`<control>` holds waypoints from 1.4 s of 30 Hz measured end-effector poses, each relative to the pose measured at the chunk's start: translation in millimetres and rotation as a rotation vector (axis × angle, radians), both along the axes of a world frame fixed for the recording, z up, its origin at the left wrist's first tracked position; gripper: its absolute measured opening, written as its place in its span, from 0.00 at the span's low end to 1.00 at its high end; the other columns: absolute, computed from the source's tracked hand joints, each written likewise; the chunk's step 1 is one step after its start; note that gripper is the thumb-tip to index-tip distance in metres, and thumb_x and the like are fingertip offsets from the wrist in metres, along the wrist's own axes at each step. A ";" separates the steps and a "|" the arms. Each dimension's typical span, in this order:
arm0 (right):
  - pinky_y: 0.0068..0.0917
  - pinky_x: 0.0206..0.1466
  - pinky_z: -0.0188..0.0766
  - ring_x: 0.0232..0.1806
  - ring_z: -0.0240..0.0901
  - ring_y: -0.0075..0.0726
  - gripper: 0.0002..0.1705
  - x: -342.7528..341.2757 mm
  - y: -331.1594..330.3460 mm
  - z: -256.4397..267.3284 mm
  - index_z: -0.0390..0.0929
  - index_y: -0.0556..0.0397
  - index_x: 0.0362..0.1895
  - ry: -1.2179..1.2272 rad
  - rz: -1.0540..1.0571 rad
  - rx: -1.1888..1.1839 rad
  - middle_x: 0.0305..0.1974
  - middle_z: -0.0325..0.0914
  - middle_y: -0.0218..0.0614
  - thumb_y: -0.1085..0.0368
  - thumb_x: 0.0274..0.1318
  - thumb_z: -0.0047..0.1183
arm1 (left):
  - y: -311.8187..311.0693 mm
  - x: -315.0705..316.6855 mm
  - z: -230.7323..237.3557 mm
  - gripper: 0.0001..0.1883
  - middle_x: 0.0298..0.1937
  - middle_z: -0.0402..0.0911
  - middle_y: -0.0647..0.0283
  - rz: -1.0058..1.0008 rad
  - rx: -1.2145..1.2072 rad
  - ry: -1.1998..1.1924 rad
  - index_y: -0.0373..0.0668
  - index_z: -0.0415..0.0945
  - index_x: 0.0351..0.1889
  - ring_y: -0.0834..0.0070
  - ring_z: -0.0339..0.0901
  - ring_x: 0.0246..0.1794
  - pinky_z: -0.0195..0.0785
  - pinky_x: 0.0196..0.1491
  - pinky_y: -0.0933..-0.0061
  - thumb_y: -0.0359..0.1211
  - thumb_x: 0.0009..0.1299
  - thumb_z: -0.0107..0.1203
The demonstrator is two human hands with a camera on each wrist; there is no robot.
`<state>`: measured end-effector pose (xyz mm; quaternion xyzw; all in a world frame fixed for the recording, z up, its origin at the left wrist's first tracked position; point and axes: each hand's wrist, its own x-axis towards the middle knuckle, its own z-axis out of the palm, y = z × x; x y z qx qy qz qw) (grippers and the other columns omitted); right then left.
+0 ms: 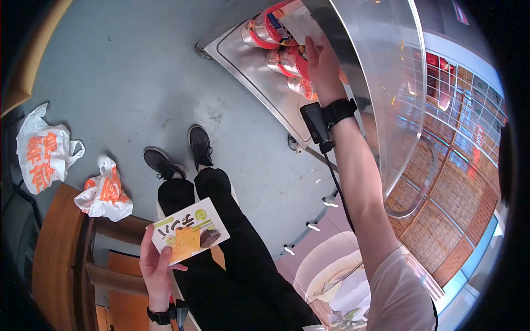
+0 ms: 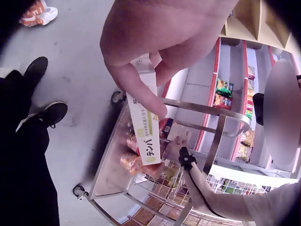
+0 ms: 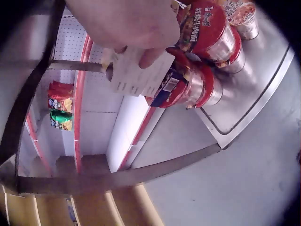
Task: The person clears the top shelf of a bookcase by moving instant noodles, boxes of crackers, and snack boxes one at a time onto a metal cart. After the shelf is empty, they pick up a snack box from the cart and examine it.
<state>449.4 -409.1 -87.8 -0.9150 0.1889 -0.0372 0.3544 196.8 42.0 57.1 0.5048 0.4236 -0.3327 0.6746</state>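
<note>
My left hand (image 1: 156, 265) pinches a white box (image 1: 190, 230) with yellow crackers printed on it, held above the lap; the left wrist view shows its narrow side (image 2: 145, 117). My right hand (image 1: 324, 66) reaches over a metal cart (image 1: 248, 88) and grips a pale printed packet (image 1: 301, 23). In the right wrist view the fingers curl over this packet (image 3: 136, 75), beside a dark blue pack with a barcode (image 3: 170, 87). Red-lidded noodle tubs (image 3: 207, 28) stand close to that hand on the cart.
Two white bags with orange print (image 1: 43, 151) (image 1: 107, 190) lie on the grey floor. Shelves with red edges hold snack bags (image 2: 224, 94). A metal rail (image 3: 117, 179) runs along the cart. A wooden piece of furniture (image 1: 58, 243) stands at the lower left of the head view.
</note>
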 end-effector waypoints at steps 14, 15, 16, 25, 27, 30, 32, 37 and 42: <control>0.27 0.53 0.69 0.47 0.73 0.27 0.26 -164.6 157.2 62.5 0.69 0.53 0.61 0.948 0.671 1.040 0.54 0.75 0.36 0.55 0.63 0.51 | -20.7 8.8 3.7 0.33 0.56 0.74 0.52 -0.026 -0.029 0.015 0.39 0.53 0.70 0.66 0.80 0.47 0.81 0.29 0.75 0.21 0.66 0.50; 0.26 0.54 0.69 0.50 0.73 0.28 0.26 -170.8 166.7 69.4 0.68 0.54 0.62 1.031 0.815 1.083 0.55 0.75 0.37 0.55 0.63 0.52 | -22.2 9.1 4.2 0.34 0.56 0.74 0.51 -0.037 -0.012 0.013 0.39 0.51 0.71 0.66 0.80 0.47 0.81 0.29 0.75 0.21 0.66 0.50; 0.26 0.55 0.68 0.51 0.73 0.28 0.27 -178.8 174.2 78.9 0.68 0.54 0.62 0.965 0.790 1.130 0.54 0.75 0.38 0.56 0.62 0.53 | -22.2 10.5 5.9 0.34 0.56 0.74 0.51 -0.051 -0.002 0.008 0.39 0.51 0.71 0.66 0.80 0.47 0.81 0.29 0.75 0.21 0.66 0.50; 0.24 0.40 0.72 0.39 0.74 0.25 0.27 -177.2 119.9 66.3 0.68 0.58 0.60 0.534 -0.052 1.178 0.41 0.77 0.33 0.56 0.61 0.52 | -8.8 4.7 -0.1 0.25 0.62 0.67 0.49 -0.019 -0.155 -0.003 0.42 0.54 0.68 0.62 0.75 0.54 0.82 0.38 0.66 0.34 0.74 0.45; 0.21 0.29 0.67 0.33 0.71 0.20 0.27 -150.8 94.0 72.0 0.66 0.56 0.61 0.290 -0.331 1.199 0.37 0.76 0.30 0.56 0.62 0.51 | -8.8 5.3 -1.5 0.23 0.62 0.67 0.50 -0.039 -0.140 -0.014 0.41 0.58 0.66 0.63 0.76 0.52 0.79 0.43 0.65 0.35 0.75 0.45; 0.29 0.32 0.70 0.34 0.73 0.31 0.20 -108.5 60.2 62.5 0.65 0.62 0.54 -0.123 -0.371 1.103 0.41 0.75 0.39 0.62 0.63 0.47 | -7.9 0.7 -4.5 0.21 0.60 0.69 0.52 -0.027 -0.099 -0.005 0.41 0.60 0.64 0.64 0.76 0.50 0.77 0.46 0.66 0.34 0.74 0.46; 0.30 0.45 0.72 0.46 0.73 0.33 0.19 -93.6 47.6 39.9 0.68 0.59 0.54 -0.255 -0.413 0.930 0.48 0.75 0.40 0.58 0.66 0.43 | -9.1 -0.3 0.3 0.20 0.58 0.70 0.53 -0.032 -0.083 0.005 0.40 0.62 0.62 0.65 0.75 0.50 0.75 0.49 0.67 0.33 0.74 0.46; 0.30 0.56 0.70 0.52 0.72 0.38 0.23 -89.2 0.9 -2.3 0.67 0.60 0.56 -0.141 -0.269 0.378 0.51 0.74 0.42 0.55 0.67 0.40 | -6.2 -5.3 9.0 0.17 0.56 0.72 0.55 -0.081 -0.005 0.035 0.39 0.64 0.59 0.67 0.73 0.52 0.72 0.52 0.67 0.29 0.73 0.46; 0.32 0.52 0.70 0.48 0.72 0.39 0.22 -83.2 -13.8 -17.7 0.68 0.61 0.53 -0.156 -0.321 0.307 0.47 0.75 0.43 0.55 0.66 0.41 | -1.1 -16.4 11.6 0.13 0.52 0.74 0.56 -0.042 0.016 0.069 0.39 0.67 0.54 0.67 0.73 0.51 0.71 0.52 0.67 0.27 0.71 0.46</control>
